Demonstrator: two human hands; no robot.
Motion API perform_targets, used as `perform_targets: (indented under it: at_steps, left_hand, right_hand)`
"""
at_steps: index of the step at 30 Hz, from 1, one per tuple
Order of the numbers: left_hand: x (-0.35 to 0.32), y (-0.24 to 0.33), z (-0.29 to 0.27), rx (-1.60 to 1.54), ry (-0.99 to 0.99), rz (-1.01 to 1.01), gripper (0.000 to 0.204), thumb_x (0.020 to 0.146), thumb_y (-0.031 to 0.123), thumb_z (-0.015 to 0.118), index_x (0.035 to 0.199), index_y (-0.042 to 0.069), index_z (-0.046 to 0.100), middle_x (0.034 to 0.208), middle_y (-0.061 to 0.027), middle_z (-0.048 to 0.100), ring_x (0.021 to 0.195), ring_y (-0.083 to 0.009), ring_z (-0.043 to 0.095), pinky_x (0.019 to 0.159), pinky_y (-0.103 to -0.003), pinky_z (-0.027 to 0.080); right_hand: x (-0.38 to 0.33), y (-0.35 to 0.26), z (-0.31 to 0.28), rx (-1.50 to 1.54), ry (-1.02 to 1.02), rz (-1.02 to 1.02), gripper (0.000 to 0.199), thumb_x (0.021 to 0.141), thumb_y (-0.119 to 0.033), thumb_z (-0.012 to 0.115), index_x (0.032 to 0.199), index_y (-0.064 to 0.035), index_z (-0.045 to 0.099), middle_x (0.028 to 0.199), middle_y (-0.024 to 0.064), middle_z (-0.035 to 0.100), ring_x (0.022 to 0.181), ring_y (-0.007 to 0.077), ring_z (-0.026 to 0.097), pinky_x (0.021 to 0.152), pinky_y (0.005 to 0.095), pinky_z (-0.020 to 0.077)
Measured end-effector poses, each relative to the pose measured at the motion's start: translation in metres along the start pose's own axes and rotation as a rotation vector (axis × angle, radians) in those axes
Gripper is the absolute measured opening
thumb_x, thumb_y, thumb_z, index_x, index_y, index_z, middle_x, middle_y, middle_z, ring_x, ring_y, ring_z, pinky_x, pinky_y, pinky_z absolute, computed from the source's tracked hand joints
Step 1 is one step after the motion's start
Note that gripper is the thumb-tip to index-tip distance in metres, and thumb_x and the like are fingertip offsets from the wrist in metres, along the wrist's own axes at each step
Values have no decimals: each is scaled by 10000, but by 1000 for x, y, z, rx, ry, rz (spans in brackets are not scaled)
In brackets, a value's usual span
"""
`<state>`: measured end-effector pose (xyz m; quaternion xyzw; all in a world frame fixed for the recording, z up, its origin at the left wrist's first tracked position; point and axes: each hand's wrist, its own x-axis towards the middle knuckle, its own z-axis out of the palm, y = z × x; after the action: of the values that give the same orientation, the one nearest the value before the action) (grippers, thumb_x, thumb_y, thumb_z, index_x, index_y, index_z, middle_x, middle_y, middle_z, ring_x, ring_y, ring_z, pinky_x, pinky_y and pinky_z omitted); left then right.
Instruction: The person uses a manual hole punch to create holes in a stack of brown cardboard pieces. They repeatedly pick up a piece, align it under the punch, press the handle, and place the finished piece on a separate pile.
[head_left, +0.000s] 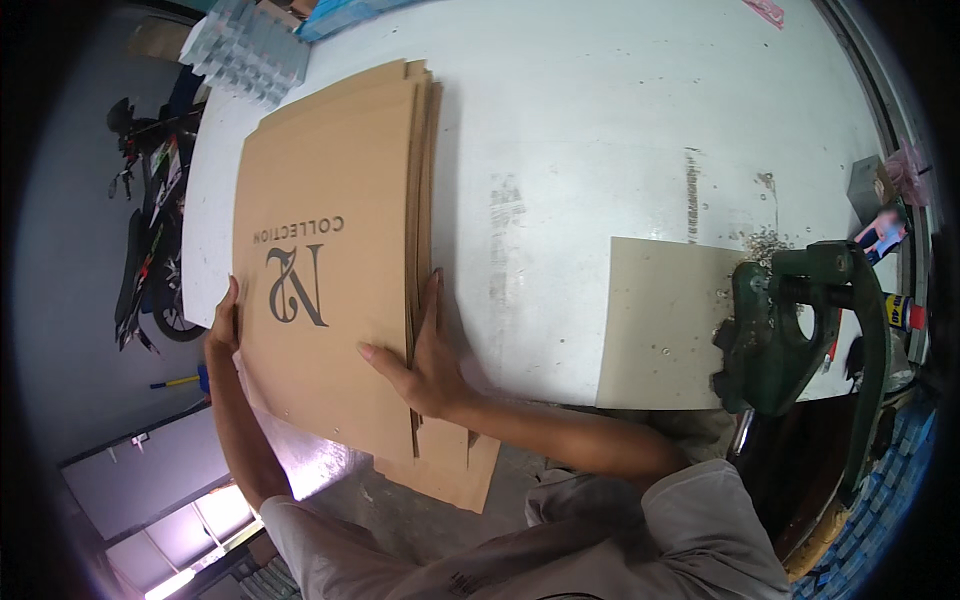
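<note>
A stack of flat brown cardboard sheets [330, 370] with dark print on the top one lies on the white table, its near end jutting past the table's front edge. Along its right side, my right hand [425, 365] grips the stack, thumb on the top sheet and fingers down the edges. My left hand [227, 318] is closed against the left edge, its fingers partly hidden. A lower cardboard sheet [440, 475] sticks out toward me beneath the others.
On the right stands a green hand press [780, 340] beside a beige board [660, 330], with small metal rings [765, 246] scattered behind. A spray can [900, 311] is at the right edge. Clear plastic pieces [245, 55] sit far left. A motorbike [155, 230] stands beyond the table.
</note>
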<state>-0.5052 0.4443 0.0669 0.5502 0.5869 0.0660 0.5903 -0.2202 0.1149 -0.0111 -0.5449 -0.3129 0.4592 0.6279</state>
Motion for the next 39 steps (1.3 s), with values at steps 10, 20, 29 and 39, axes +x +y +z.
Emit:
perform_targets:
  at_steps: [10, 20, 29, 39]
  left_hand:
    - [45, 25, -10, 389, -237, 297, 833, 1058, 638, 439, 1545, -38, 425, 1523, -171, 527, 1380, -271, 519, 1163, -379, 404]
    - [119, 79, -6, -34, -318, 94, 839, 1072, 637, 389, 1532, -63, 432, 1465, -197, 585, 1295, -268, 606, 1114, -392, 472]
    - [155, 82, -29, -30, -337, 39, 881, 1051, 673, 400, 1528, -68, 433, 1446, -197, 600, 1270, -266, 625, 1090, -393, 495]
    - [69, 83, 11, -76, -229, -172, 1028, 979, 796, 400, 1519, -79, 435, 1399, -199, 635, 1199, -254, 669, 1018, -377, 549]
  right_hand:
    - [35, -21, -19, 175, 31, 38, 1195, 917, -558, 704, 1582, 150, 8, 1629, 418, 108, 1570, 493, 71, 1285, 482, 117]
    - [155, -52, -65, 69, 19, 138, 1329, 860, -547, 722, 1535, 205, -142, 1665, 393, -38, 1588, 460, -6, 1304, 418, 106]
    - [162, -60, -51, -142, -25, 313, 1315, 834, -492, 708, 1556, 159, -178, 1676, 364, -108, 1590, 448, -83, 1313, 442, 66]
    - [71, -34, -14, -95, 85, 109, 1235, 954, -606, 600, 1502, 265, -83, 1600, 493, 1, 1540, 583, 14, 1277, 565, 70]
